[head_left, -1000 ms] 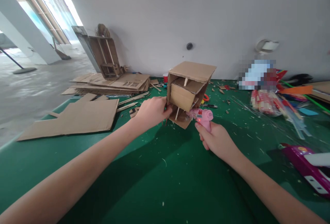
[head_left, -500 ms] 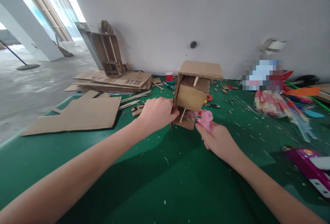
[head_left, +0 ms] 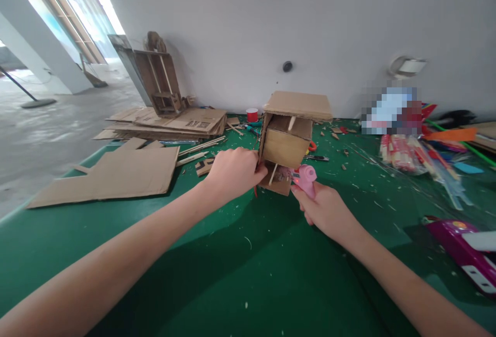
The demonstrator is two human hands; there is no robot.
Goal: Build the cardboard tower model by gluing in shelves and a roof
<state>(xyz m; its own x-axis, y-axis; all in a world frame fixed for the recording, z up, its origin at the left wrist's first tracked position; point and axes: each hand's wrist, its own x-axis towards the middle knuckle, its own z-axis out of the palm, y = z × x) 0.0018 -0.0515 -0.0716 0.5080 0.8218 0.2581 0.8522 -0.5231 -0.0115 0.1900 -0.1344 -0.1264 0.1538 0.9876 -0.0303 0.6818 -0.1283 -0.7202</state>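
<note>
My left hand (head_left: 236,174) grips the left side of a cardboard box structure (head_left: 287,147), its thumb at the lower edge. The structure has a top panel, a closed block in the middle and thin wooden sticks between its layers. In my right hand (head_left: 323,207) is a pink hot glue gun (head_left: 307,177), with a small red light glowing on its side. The gun's nozzle reaches into the lower opening of the structure, above the bottom panel; whether its tip touches the cardboard I cannot tell.
Cut cardboard (head_left: 112,174) and stacked sheets (head_left: 166,122) lie left, near wooden sticks (head_left: 201,146). Behind the structure are a red-and-white spool (head_left: 252,115) and a utility knife (head_left: 316,158). Packaged glue sticks (head_left: 403,156) and a purple device (head_left: 461,254) are on the right.
The cardboard structure has turned and moved slightly right with my left hand. My right hand still has the glue gun at the lower opening, its nozzle now further inside.
</note>
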